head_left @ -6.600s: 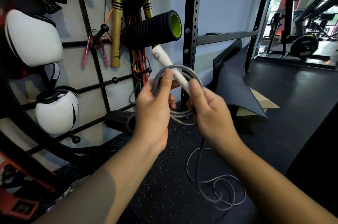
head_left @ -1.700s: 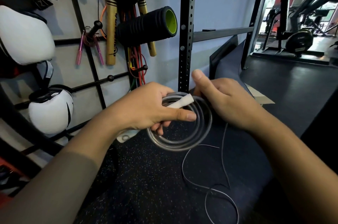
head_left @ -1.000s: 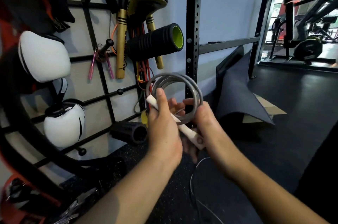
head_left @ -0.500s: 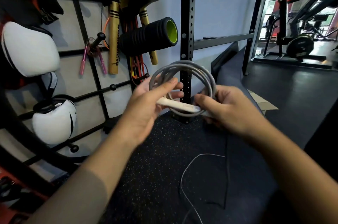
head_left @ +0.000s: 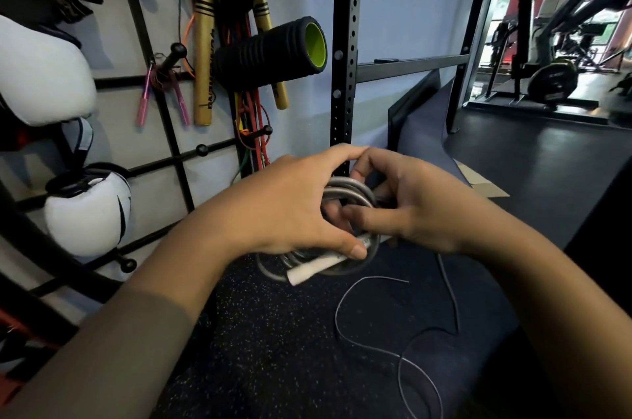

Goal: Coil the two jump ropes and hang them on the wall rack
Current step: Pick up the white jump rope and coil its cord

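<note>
jump rope [head_left: 345, 191]: grey cord, white handle
foam roller [head_left: 270, 54]: black, ribbed, lime-green core
wall rack [head_left: 171, 117]: black
floor [head_left: 273, 350]: black, pale speckles
boxing gloves [head_left: 87, 210]: white

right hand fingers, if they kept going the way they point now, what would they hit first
Probably the left hand: the right hand points leftward across the grey rope coil, its fingertips almost touching the left hand's fingers. Depth is unclear.

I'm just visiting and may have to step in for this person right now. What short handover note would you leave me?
Left hand: gripping the grey rope coil and its white handle.
Right hand: pinching the coil's other side.
Loose rope tail lies on the floor.
Pink-handled jump rope already hangs on a wall rack peg.
Left: wind in the tail, hang the coil.
</note>
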`<control>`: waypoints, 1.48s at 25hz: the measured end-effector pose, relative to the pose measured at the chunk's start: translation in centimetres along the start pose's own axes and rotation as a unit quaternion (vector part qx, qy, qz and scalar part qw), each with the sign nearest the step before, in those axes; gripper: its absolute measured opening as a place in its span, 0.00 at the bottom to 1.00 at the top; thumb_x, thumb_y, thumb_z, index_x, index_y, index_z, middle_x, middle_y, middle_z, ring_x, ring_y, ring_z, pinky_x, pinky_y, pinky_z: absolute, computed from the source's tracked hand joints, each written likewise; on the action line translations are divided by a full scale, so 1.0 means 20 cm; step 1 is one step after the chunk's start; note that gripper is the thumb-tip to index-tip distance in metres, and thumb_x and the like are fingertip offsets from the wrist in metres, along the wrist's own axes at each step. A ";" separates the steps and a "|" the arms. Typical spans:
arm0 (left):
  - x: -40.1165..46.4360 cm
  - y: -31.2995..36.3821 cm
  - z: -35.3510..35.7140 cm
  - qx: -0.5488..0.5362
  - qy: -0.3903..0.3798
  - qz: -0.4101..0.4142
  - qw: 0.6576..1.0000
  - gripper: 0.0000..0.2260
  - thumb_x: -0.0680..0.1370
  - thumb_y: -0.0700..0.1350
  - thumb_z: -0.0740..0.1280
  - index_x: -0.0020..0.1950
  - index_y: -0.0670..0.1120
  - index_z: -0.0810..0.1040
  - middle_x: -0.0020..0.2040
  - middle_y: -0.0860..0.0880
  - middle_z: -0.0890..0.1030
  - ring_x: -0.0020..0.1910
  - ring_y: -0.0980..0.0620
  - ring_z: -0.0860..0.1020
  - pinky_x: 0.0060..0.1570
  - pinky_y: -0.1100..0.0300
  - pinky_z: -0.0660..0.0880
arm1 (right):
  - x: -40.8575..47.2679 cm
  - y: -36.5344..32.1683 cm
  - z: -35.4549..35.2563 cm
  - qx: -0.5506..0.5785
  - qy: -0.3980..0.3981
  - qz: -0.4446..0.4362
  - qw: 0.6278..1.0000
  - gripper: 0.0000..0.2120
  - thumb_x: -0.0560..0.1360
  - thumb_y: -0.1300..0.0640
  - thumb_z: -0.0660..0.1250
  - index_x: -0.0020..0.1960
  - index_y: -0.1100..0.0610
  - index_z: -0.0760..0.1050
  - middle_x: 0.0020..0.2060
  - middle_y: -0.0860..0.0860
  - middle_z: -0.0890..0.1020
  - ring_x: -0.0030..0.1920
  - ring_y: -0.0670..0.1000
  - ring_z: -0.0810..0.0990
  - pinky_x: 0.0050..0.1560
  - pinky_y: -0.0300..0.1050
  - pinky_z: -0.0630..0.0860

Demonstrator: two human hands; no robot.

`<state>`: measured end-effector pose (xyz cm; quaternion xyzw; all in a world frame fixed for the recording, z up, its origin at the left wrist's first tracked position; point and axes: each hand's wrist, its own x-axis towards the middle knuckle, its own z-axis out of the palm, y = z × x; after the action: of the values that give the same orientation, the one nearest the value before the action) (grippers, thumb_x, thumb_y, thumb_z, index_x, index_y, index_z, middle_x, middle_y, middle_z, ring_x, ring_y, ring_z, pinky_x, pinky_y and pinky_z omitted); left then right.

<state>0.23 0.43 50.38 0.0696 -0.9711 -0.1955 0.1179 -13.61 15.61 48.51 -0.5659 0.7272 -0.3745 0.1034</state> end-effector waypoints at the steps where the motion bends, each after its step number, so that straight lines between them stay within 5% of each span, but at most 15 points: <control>1: 0.00 -0.01 0.00 -0.010 0.003 0.001 1.000 0.47 0.63 0.62 0.82 0.75 0.71 0.59 0.52 0.62 0.83 0.52 0.62 0.80 0.54 0.61 0.78 | 0.01 0.01 0.01 0.016 0.003 -0.001 1.000 0.16 0.73 0.46 0.77 0.50 0.49 0.71 0.35 0.58 0.86 0.30 0.60 0.79 0.33 0.51 0.74; 3: 0.01 0.00 0.00 -0.015 -0.013 -0.007 1.000 0.47 0.63 0.62 0.81 0.76 0.69 0.58 0.55 0.65 0.80 0.55 0.62 0.79 0.55 0.61 0.77 | 0.02 0.02 0.02 0.022 0.019 -0.013 0.999 0.20 0.72 0.43 0.77 0.49 0.50 0.68 0.31 0.56 0.84 0.29 0.62 0.75 0.32 0.53 0.73; 5: 0.01 0.00 0.02 -0.019 -0.034 -0.016 0.999 0.47 0.63 0.61 0.82 0.76 0.66 0.60 0.55 0.67 0.77 0.59 0.61 0.78 0.56 0.64 0.75 | 0.01 0.01 0.01 -0.022 0.058 -0.028 0.998 0.21 0.71 0.44 0.78 0.46 0.50 0.66 0.28 0.53 0.78 0.28 0.53 0.71 0.31 0.51 0.71; 8: 0.04 -0.04 0.06 -0.081 -0.022 -0.005 0.996 0.37 0.65 0.56 0.83 0.70 0.63 0.71 0.48 0.65 0.83 0.55 0.63 0.81 0.56 0.63 0.76 | 0.01 -0.02 0.01 -0.052 0.097 -0.046 0.993 0.20 0.70 0.39 0.76 0.45 0.50 0.70 0.34 0.57 0.81 0.33 0.58 0.76 0.35 0.53 0.74; 12: 0.04 -0.09 0.03 -0.239 -0.003 -0.001 0.971 0.19 0.67 0.46 0.81 0.55 0.57 0.83 0.46 0.60 0.88 0.44 0.64 0.85 0.47 0.70 0.78 | 0.02 0.02 -0.03 0.169 0.129 0.019 0.977 0.25 0.78 0.32 0.62 0.45 0.55 0.77 0.32 0.55 0.77 0.28 0.52 0.72 0.29 0.43 0.67; 14: 0.04 -0.12 0.01 -0.361 0.049 -0.017 0.931 0.16 0.66 0.44 0.78 0.53 0.48 0.85 0.44 0.52 0.89 0.33 0.62 0.83 0.34 0.72 0.77 | 0.00 0.04 -0.08 0.248 0.149 0.083 0.953 0.30 0.78 0.29 0.57 0.45 0.54 0.79 0.29 0.54 0.73 0.26 0.51 0.67 0.26 0.39 0.62; 17: 0.06 -0.15 0.02 -0.544 0.152 -0.022 0.825 0.16 0.71 0.45 0.75 0.56 0.40 0.83 0.46 0.45 0.87 0.19 0.60 0.67 0.18 0.68 0.65 | 0.00 0.12 -0.08 0.235 0.184 0.119 0.947 0.33 0.78 0.28 0.55 0.42 0.56 0.81 0.25 0.52 0.68 0.24 0.50 0.61 0.27 0.41 0.58; 20: 0.10 -0.14 0.09 -0.621 0.272 -0.031 0.735 0.13 0.72 0.49 0.75 0.53 0.44 0.84 0.43 0.47 0.86 0.21 0.59 0.62 0.19 0.66 0.62 | 0.03 0.10 0.03 0.241 0.153 0.119 0.951 0.32 0.78 0.27 0.55 0.42 0.52 0.83 0.28 0.50 0.73 0.24 0.49 0.61 0.27 0.40 0.56; 23: 0.11 -0.04 0.19 -0.619 0.348 -0.058 0.701 0.11 0.76 0.50 0.74 0.54 0.46 0.82 0.30 0.52 0.75 0.22 0.57 0.63 0.22 0.64 0.66 | 0.05 -0.01 0.21 0.266 0.167 0.069 0.947 0.26 0.78 0.30 0.59 0.46 0.52 0.81 0.26 0.44 0.73 0.23 0.42 0.64 0.26 0.40 0.61; 26: 0.10 0.01 0.27 -0.600 0.376 -0.073 0.702 0.15 0.78 0.51 0.73 0.60 0.45 0.79 0.28 0.54 0.73 0.24 0.56 0.67 0.26 0.61 0.70 | 0.07 -0.06 0.33 0.299 0.266 0.006 0.916 0.18 0.80 0.43 0.67 0.46 0.59 0.79 0.30 0.47 0.78 0.25 0.40 0.72 0.28 0.33 0.67; 29: 0.08 0.01 0.25 -0.556 0.362 -0.091 0.743 0.19 0.76 0.53 0.75 0.63 0.47 0.79 0.36 0.56 0.79 0.30 0.57 0.75 0.35 0.58 0.74 | 0.09 -0.04 0.31 0.325 0.287 0.002 0.901 0.15 0.83 0.52 0.66 0.44 0.62 0.78 0.27 0.48 0.74 0.25 0.40 0.70 0.27 0.33 0.67; 32: 0.08 -0.03 0.21 -0.518 0.331 -0.110 0.781 0.32 0.70 0.56 0.78 0.71 0.53 0.70 0.56 0.51 0.84 0.49 0.57 0.83 0.54 0.56 0.78 | 0.09 0.01 0.19 0.274 0.267 0.028 0.923 0.18 0.82 0.53 0.67 0.48 0.70 0.78 0.26 0.47 0.73 0.24 0.41 0.70 0.26 0.33 0.67; 34: 0.07 -0.05 0.16 -0.433 0.383 -0.092 0.811 0.44 0.66 0.59 0.78 0.76 0.57 0.60 0.67 0.48 0.78 0.62 0.54 0.80 0.63 0.56 0.77 | 0.07 0.03 0.09 0.221 0.231 0.035 0.947 0.16 0.81 0.52 0.69 0.49 0.67 0.81 0.27 0.47 0.74 0.25 0.41 0.71 0.28 0.32 0.68; 37: 0.01 -0.07 0.02 -0.181 0.368 0.018 0.912 0.45 0.66 0.64 0.77 0.78 0.59 0.60 0.65 0.58 0.79 0.63 0.61 0.78 0.60 0.65 0.74 | 0.03 0.02 0.01 0.122 0.116 0.025 0.985 0.13 0.78 0.48 0.71 0.48 0.59 0.84 0.31 0.51 0.78 0.30 0.44 0.75 0.31 0.35 0.72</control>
<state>-0.01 -0.68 49.51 0.0968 -0.8080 -0.3264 0.4809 -14.12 14.96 48.29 -0.4829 0.6975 -0.5206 0.0956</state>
